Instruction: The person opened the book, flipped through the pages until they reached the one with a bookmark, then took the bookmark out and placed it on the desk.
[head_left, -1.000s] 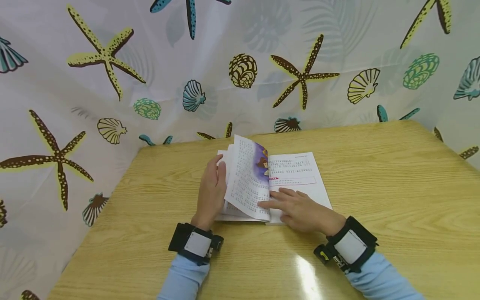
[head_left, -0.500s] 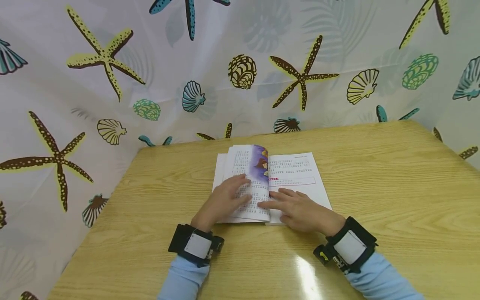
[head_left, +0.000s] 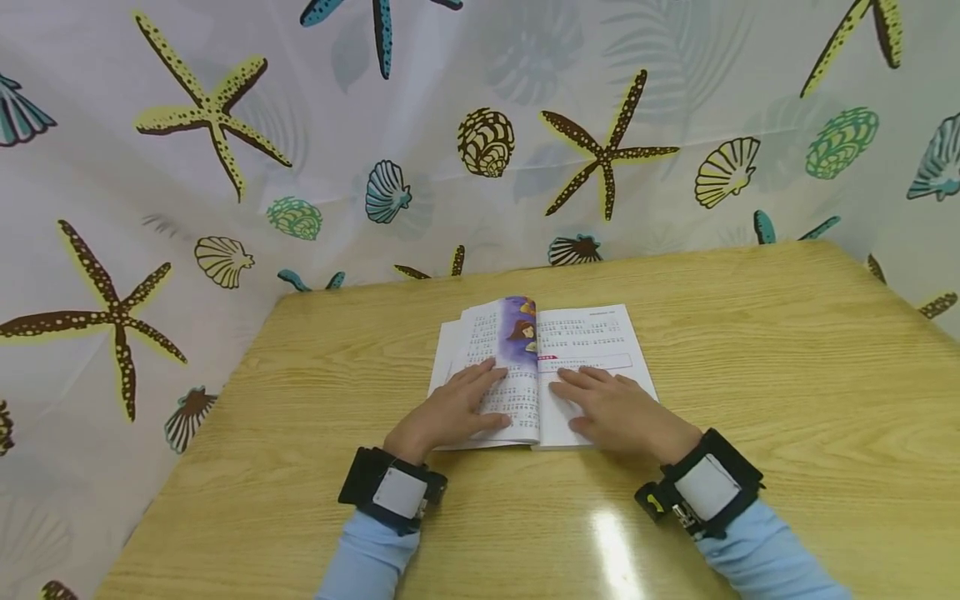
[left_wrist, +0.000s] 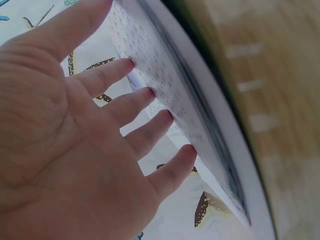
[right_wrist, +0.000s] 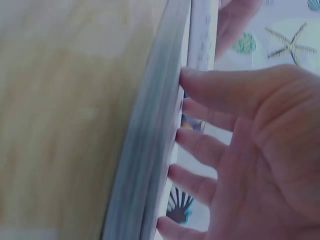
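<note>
An open book (head_left: 585, 329) lies on the table, its left page (head_left: 480, 333) carrying lines of print and a purple picture by the spine. My left hand (head_left: 453, 408) rests on the lower part of that page; in the left wrist view the spread fingertips (left_wrist: 165, 117) touch the paper. On the right page, below a red-framed box of text, my right hand (head_left: 626, 412) lies with its fingers spread. The right wrist view shows the right fingertips (right_wrist: 187, 135) against the page above the thick edge of the book (right_wrist: 145, 135). Neither hand grips anything.
The wooden table (head_left: 772, 358) reaches out on both sides of the book. Behind and to the left hangs a white cloth (head_left: 420, 108) printed with starfish and shells. Each wrist wears a black strap (head_left: 393, 490) with a camera.
The raised left leaf has come down flat to the left. My left hand has moved from the book's left edge onto that page. My right hand has shifted slightly right, off the spine.
</note>
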